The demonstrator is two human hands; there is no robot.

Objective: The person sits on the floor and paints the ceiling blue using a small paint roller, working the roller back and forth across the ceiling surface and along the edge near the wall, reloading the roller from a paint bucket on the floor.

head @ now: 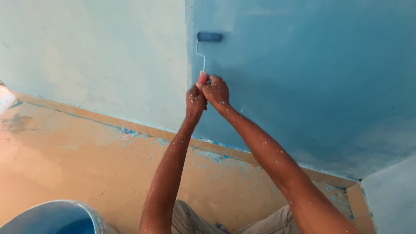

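From the head camera we see both our arms stretched forward and up toward the blue wall (pixel 312 86), forearms converging so the hands meet. Our left hand (pixel 195 102) is clenched round the lower part of the red handle (pixel 202 78), and our right hand (pixel 215 91) is wrapped round it just above, the two touching. The paint roller (pixel 209 37) stands above our hands, its thin metal stem rising nearly upright from the handle, its blue sleeve lying level against the wall near the edge of the darker paint. Below, the tan floor (pixel 65 160) is speckled with blue, and a bucket (pixel 56 216) of blue paint sits at its near left edge.
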